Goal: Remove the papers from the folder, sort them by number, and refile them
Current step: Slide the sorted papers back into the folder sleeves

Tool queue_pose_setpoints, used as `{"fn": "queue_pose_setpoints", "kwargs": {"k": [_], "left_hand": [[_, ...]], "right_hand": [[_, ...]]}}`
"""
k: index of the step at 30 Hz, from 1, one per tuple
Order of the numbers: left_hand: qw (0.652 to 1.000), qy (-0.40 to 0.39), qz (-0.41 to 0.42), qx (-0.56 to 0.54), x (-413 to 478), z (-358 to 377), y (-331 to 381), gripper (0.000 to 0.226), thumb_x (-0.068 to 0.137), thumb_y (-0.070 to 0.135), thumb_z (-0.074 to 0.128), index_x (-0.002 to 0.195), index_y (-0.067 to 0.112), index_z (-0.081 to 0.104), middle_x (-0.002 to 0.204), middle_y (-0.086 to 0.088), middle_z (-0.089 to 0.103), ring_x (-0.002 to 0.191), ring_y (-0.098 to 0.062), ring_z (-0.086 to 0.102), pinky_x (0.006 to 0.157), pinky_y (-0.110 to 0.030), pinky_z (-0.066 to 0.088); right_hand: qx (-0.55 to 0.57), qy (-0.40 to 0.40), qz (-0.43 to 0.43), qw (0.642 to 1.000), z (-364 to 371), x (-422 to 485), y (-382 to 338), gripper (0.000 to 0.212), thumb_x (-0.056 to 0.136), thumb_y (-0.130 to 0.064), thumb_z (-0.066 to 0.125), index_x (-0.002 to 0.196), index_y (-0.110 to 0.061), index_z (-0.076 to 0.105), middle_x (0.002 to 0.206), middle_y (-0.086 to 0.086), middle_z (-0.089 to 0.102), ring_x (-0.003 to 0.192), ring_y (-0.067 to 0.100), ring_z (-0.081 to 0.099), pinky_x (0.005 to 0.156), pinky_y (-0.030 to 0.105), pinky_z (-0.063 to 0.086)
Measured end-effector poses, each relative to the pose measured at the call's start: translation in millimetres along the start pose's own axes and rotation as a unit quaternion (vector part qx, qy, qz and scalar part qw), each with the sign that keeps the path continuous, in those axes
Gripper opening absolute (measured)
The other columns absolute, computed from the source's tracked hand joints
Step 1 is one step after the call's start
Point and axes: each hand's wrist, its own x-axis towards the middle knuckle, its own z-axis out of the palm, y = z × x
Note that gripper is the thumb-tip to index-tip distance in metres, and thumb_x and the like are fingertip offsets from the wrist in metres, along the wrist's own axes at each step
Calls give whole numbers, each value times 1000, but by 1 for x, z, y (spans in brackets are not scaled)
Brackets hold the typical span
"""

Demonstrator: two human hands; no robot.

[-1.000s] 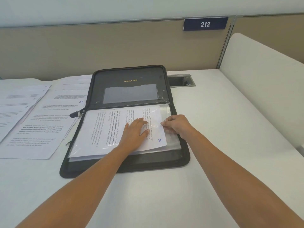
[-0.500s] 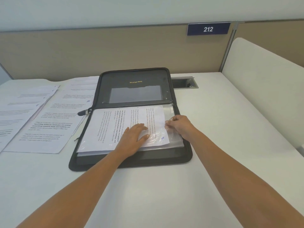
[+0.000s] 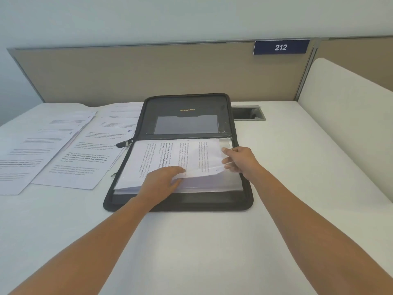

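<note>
Right hand (image 3: 240,159) pinching clear sleeve (image 3: 225,167), left hand (image 3: 161,183) flat on sheet (image 3: 170,158), open folder (image 3: 180,201)

Single head-worn wide-angle view, looking forward and down.
Camera sits above the near edge of the white desk (image 3: 212,241), facing the beige partition (image 3: 148,73) at the back; both forearms enter from the bottom, open folder (image 3: 185,116) mid-frame, close range. No second view.

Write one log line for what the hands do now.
left hand: pressing sheet | right hand: pinching sleeve edge | folder: open
</note>
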Motion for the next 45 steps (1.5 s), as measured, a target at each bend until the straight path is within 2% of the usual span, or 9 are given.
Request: {"fn": "queue_pose_setpoints", "kwargs": {"k": [3, 6, 11, 18, 23, 27, 31, 40, 45], "left_hand": [[998, 65, 3, 12, 4, -8, 2, 26, 96, 23, 53, 116, 15, 67, 114, -3, 69, 105, -26, 65, 87, -32, 48], [996, 93, 3, 15, 15, -23, 3, 39, 92, 31, 41, 116, 14, 68, 108, -7, 71, 98, -30, 67, 85, -37, 51], [983, 171, 39, 52, 47, -59, 8, 27, 95, 13, 52, 116, 7, 67, 97, -17, 72, 83, -37, 68, 72, -40, 51], [976, 191, 22, 105, 109, -101, 14, 28, 99, 17, 45, 119, 13, 64, 112, -11, 68, 99, -34, 61, 79, -37, 43], [970, 207, 15, 122, 147, -107, 7, 27, 99, 19, 45, 113, 11, 66, 104, -10, 70, 94, -33, 62, 75, -37, 44], [946, 288, 91, 119, 169, -106, 2, 21, 87, 7, 58, 105, 7, 70, 98, -13, 72, 92, -32, 67, 84, -41, 45], [951, 278, 56, 126, 175, -86, -8, 47, 88, 9, 60, 134, 10, 50, 146, -10, 41, 138, -30, 33, 110, -51, 24], [968, 231, 5, 99, 142, -7, -62, 62, 84, 8, 62, 140, 12, 36, 152, -16, 26, 141, -32, 19, 111, -51, 18], [991, 85, -88, 53, 123, 20, -80, 57, 96, 28, 48, 148, 19, 25, 158, -2, 10, 146, -22, 8, 116, -49, 8]], "right_hand": [[-20, 20, -28, 999, -6, -1, -11, 21, 88, -31, 64, 88, -12, 56, 63, 3, 58, 44, 9, 48, 39, 14, 39], [7, 71, -87, 994, -13, 2, -27, 22, 89, -30, 64, 94, -9, 59, 59, 2, 48, 45, 11, 39, 33, 12, 31], [30, 160, -247, 955, -11, 7, -36, 31, 91, -34, 59, 74, -9, 55, 55, 1, 46, 49, 14, 39, 51, 20, 35], [-116, 79, -393, 909, 24, 12, -11, 22, 92, -27, 57, 77, -12, 58, 64, 1, 59, 57, 18, 57, 56, 30, 49], [-326, -20, -391, 860, 49, 47, -12, 27, 93, -23, 54, 119, -15, 59, 122, -1, 57, 106, 14, 53, 88, 22, 39], [-488, -44, -353, 797, 63, 79, -24, 46, 95, -30, 49, 139, -21, 40, 151, 0, 28, 136, 22, 28, 104, 41, 37], [-570, -41, -309, 760, 70, 106, -28, 53, 96, -36, 45, 145, -22, 28, 156, 2, 14, 141, 26, 18, 106, 49, 32], [-596, -40, -254, 761, 72, 144, -20, 51, 98, -47, 32, 145, -27, 26, 157, 2, 10, 143, 25, 11, 108, 58, 22], [-605, -25, -244, 758, 74, 154, -20, 53, 98, -50, 29, 146, -29, 22, 157, 3, 9, 144, 25, 9, 107, 58, 21]]}}
